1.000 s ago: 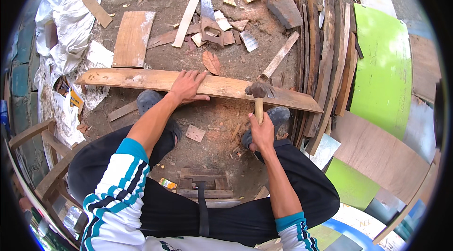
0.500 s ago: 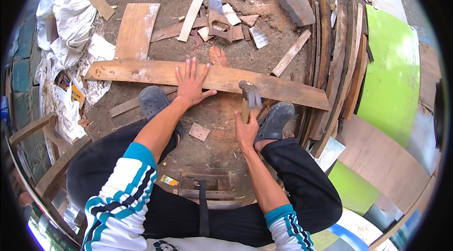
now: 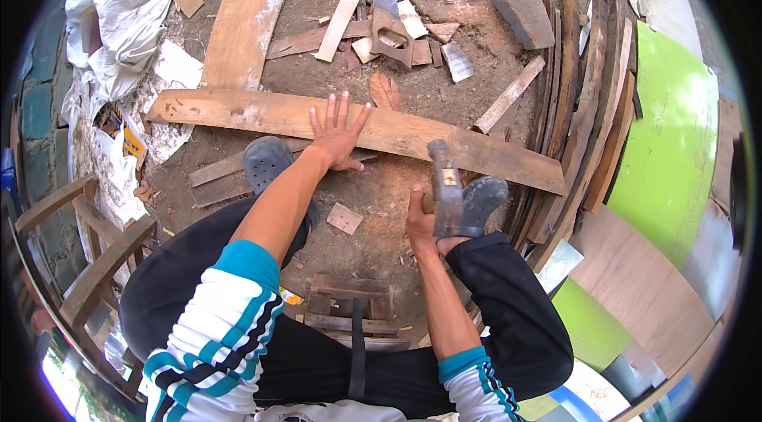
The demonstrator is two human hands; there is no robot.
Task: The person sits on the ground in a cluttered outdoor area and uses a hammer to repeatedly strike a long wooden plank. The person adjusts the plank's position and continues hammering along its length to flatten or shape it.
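Note:
A long wooden board (image 3: 413,136) lies across in front of me, over the ground and partly on a wider plank (image 3: 242,37). My left hand (image 3: 336,140) is spread flat on it near the middle, holding nothing. My right hand (image 3: 421,220) grips a hammer (image 3: 448,196) by its wooden handle. The metal head is raised toward the camera, in front of my right shoe (image 3: 482,198), and looks apart from the board. My fingers hide much of the handle.
Beyond the board lie a handsaw (image 3: 389,21), a stone block (image 3: 524,16) and wood scraps. Long planks (image 3: 587,97) are stacked at the right, beside a green panel (image 3: 671,128). White sheeting (image 3: 119,25) is heaped at the far left. A small wooden stool (image 3: 353,303) sits between my legs.
The hammer has turned in my right hand, so its head now shows upright and closer to the camera. My left hand stays flat on the board. The whole view has shifted slightly.

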